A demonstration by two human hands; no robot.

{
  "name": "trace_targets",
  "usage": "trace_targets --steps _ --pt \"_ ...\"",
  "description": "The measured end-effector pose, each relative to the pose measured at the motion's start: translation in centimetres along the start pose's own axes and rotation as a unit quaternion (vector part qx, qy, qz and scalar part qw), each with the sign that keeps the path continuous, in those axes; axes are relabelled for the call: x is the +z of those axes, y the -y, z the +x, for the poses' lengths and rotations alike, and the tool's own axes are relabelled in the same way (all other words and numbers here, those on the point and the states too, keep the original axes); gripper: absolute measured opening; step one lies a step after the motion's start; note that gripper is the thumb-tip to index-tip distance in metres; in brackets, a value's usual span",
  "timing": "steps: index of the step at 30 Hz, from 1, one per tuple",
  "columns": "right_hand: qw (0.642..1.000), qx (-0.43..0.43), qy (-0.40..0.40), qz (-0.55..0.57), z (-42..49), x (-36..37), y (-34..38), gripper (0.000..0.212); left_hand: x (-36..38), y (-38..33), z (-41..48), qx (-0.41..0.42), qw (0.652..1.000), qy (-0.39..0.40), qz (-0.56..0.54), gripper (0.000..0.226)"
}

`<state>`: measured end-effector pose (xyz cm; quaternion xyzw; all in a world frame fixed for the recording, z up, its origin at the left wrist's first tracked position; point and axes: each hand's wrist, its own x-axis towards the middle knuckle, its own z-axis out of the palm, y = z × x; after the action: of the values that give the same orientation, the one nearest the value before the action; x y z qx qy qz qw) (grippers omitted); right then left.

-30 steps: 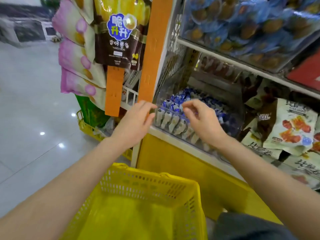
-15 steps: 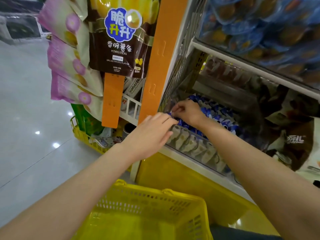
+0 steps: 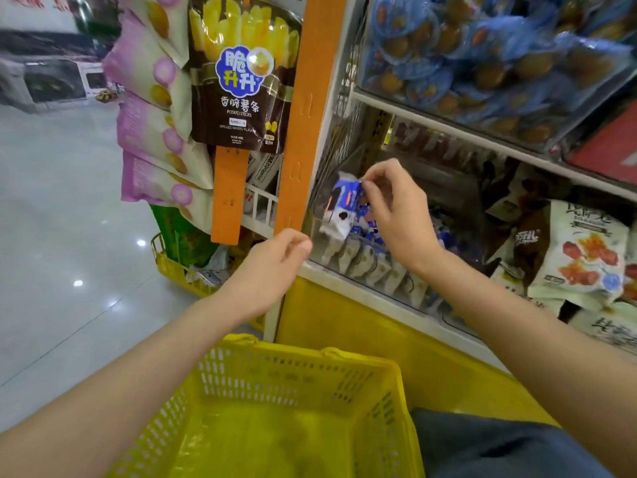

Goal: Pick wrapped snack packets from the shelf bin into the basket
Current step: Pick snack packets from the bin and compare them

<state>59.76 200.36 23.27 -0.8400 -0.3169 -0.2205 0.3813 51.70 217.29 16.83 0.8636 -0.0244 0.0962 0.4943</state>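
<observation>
**Snack packet (image 3: pixel 341 210) held over the shelf bin**

Nearest to us, the yellow basket (image 3: pixel 275 377) sits below both forearms. Past its rim, our left hand (image 3: pixel 272 267) is just beside the front-left corner of the clear shelf bin (image 3: pixel 319 244). Its fingers are loosely curled and hold nothing. We cannot tell whether it touches the bin. Further in, our right hand (image 3: pixel 396 215) pinches the top edge of the blue-and-white packet, which hangs above the row of packets (image 3: pixel 365 262) standing in the bin. Beyond, a potato-stick bag (image 3: pixel 241 98) hangs at the shelf end.
</observation>
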Motion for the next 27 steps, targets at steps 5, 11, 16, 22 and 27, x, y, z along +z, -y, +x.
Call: trace_targets --steps 5,11,16,22,27 --pt "0.963 0.090 0.136 0.215 -7.7 0.4 2.8 0.017 1.2 0.1 -3.8 -0.147 0.939 0.112 -0.291 0.047" --pt "0.869 0.264 0.187 0.374 -11.6 2.7 2.7 0.017 2.7 1.1 -6.5 -0.151 0.949 0.028 -0.275 0.020" --pt "0.852 0.290 0.201 0.388 -12.3 5.0 2.3 0.011 2.9 2.0 -7.5 -0.155 0.967 -0.032 -0.201 0.013" --pt "0.847 0.314 0.200 0.379 -13.0 7.1 1.7 0.013 3.9 1.8 -7.6 -0.188 0.952 -0.103 -0.217 0.016" --pt "0.958 0.148 0.166 0.179 -13.1 7.2 0.8 0.013 4.4 2.3 -7.3 -0.237 0.936 -0.099 -0.242 0.022"
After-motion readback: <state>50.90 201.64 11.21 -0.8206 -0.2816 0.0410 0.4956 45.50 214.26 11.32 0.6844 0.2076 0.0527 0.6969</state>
